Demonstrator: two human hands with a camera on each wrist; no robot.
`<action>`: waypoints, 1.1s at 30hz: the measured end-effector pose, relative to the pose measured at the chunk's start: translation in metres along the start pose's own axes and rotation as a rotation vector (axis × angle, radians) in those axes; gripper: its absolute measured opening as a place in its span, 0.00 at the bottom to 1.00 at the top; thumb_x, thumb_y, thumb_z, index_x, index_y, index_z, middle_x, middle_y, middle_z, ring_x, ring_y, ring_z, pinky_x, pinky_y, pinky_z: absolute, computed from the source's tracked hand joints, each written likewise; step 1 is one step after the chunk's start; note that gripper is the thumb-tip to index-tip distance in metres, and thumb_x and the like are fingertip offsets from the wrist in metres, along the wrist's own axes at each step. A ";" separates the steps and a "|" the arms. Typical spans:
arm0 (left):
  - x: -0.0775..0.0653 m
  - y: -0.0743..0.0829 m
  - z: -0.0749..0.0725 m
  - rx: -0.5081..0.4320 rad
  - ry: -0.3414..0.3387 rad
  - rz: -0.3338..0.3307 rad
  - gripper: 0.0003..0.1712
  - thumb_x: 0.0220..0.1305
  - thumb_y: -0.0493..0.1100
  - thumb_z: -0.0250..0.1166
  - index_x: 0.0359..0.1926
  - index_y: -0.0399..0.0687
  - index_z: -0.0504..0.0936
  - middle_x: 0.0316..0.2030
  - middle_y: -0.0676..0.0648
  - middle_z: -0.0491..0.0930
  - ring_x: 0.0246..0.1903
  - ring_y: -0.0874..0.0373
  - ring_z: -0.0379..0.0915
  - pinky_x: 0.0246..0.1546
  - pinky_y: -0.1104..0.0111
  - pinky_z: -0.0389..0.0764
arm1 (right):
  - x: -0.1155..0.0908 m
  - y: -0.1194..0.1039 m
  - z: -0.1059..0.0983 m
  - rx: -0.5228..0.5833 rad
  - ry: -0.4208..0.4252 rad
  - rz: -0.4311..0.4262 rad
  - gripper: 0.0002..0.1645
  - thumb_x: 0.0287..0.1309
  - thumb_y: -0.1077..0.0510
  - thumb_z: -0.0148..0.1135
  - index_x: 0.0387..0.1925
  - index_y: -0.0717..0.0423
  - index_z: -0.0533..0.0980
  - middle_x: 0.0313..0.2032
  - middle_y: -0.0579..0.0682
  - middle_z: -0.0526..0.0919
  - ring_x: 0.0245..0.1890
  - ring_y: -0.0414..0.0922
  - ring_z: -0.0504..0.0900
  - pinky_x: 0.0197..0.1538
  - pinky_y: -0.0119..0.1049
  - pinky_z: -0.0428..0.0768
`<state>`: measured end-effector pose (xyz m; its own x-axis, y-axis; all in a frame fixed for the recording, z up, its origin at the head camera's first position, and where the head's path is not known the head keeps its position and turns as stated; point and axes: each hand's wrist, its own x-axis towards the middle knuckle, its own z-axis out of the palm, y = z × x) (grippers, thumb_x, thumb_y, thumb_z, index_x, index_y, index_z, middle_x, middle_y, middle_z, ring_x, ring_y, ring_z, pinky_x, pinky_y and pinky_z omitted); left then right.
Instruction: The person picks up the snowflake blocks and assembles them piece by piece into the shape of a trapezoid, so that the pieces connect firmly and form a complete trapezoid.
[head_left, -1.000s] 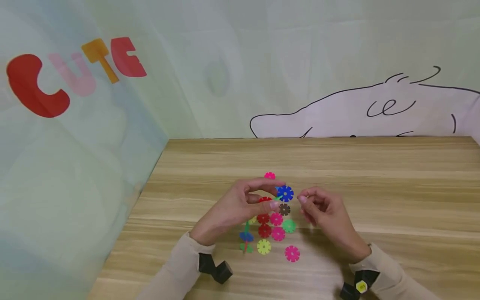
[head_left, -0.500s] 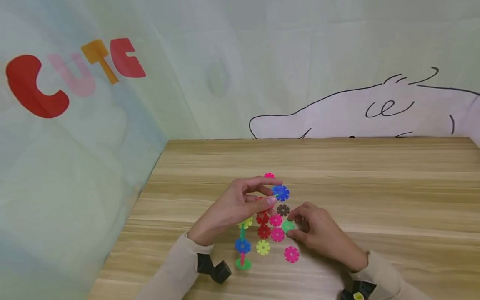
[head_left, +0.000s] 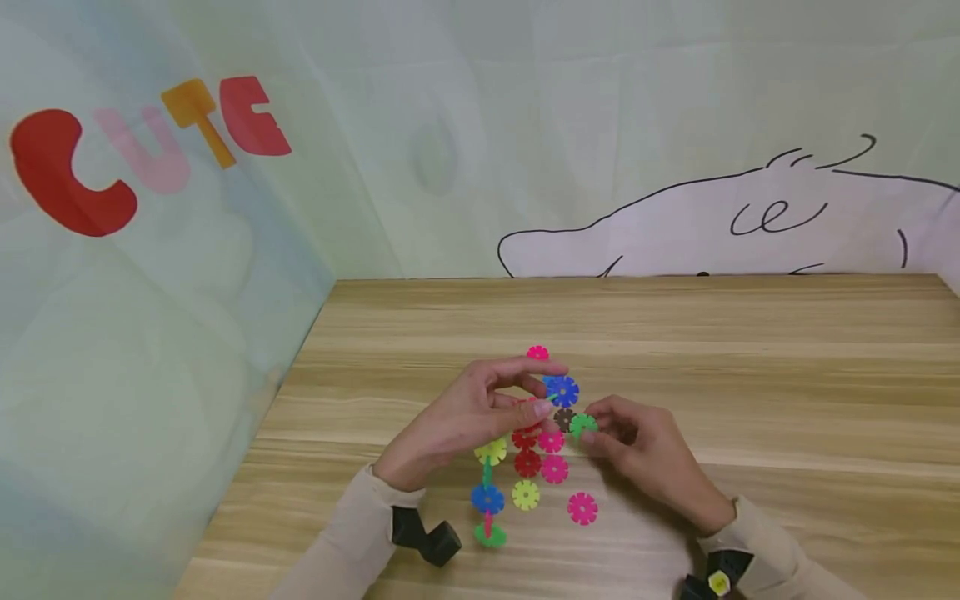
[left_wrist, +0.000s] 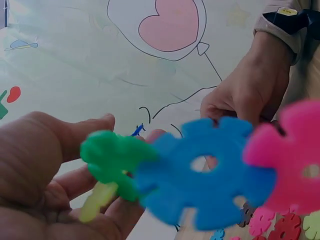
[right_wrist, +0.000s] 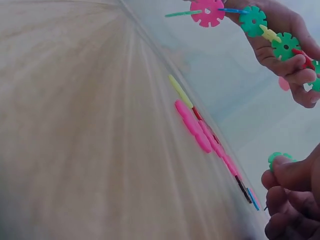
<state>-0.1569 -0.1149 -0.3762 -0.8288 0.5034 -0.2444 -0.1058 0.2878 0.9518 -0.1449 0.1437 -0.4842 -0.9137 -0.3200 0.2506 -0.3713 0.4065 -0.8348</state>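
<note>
My left hand [head_left: 480, 408] grips a chain of interlocking notched plastic discs, the snowflake kind. One end of the chain hangs toward me, with a yellow disc [head_left: 491, 450], a blue disc [head_left: 488, 500] and a green disc at the bottom. A dark blue disc [head_left: 562, 391] sticks out beyond the left fingertips. Up close in the left wrist view are the chain's blue disc [left_wrist: 205, 172] and pink disc [left_wrist: 295, 155]. My right hand [head_left: 648, 450] pinches a loose green disc [head_left: 583, 426] between thumb and fingers, just right of the chain and apart from it.
Loose discs lie on the wooden table [head_left: 750, 350] below the hands: a brown one [head_left: 564, 420], red ones [head_left: 527, 463], pink ones [head_left: 582, 508] and a yellow-green one [head_left: 526, 495]. Another pink disc [head_left: 537, 353] lies behind the left hand. Printed cloth walls [head_left: 420, 167] stand at the table's back and left.
My right hand came down to the green disc on the table, took it and raised it toward the chain. The chain's near end swung slightly toward me; the left hand barely moved.
</note>
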 end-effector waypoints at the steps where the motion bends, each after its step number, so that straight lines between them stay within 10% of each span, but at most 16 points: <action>1: 0.000 0.000 0.000 -0.001 -0.002 -0.003 0.24 0.75 0.46 0.69 0.69 0.66 0.82 0.61 0.43 0.80 0.51 0.39 0.89 0.58 0.55 0.87 | 0.000 0.000 0.000 0.003 0.013 -0.008 0.12 0.62 0.65 0.76 0.46 0.52 0.87 0.33 0.44 0.92 0.28 0.31 0.83 0.32 0.31 0.84; 18: 0.002 -0.001 0.001 0.009 -0.014 0.014 0.25 0.77 0.42 0.66 0.70 0.65 0.81 0.61 0.41 0.80 0.53 0.53 0.86 0.54 0.63 0.88 | -0.001 -0.019 -0.013 0.106 0.208 -0.117 0.14 0.66 0.69 0.71 0.51 0.57 0.88 0.31 0.56 0.91 0.22 0.36 0.82 0.30 0.28 0.85; 33: 0.005 -0.004 0.006 -0.082 -0.058 0.027 0.27 0.76 0.39 0.67 0.73 0.54 0.78 0.59 0.32 0.81 0.53 0.38 0.91 0.55 0.64 0.90 | 0.000 -0.025 -0.019 0.210 0.216 -0.295 0.20 0.59 0.80 0.69 0.49 0.61 0.88 0.31 0.42 0.89 0.22 0.40 0.83 0.26 0.27 0.82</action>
<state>-0.1571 -0.1087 -0.3819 -0.7990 0.5572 -0.2264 -0.1301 0.2074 0.9696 -0.1384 0.1495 -0.4541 -0.7949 -0.2010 0.5724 -0.6012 0.1339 -0.7878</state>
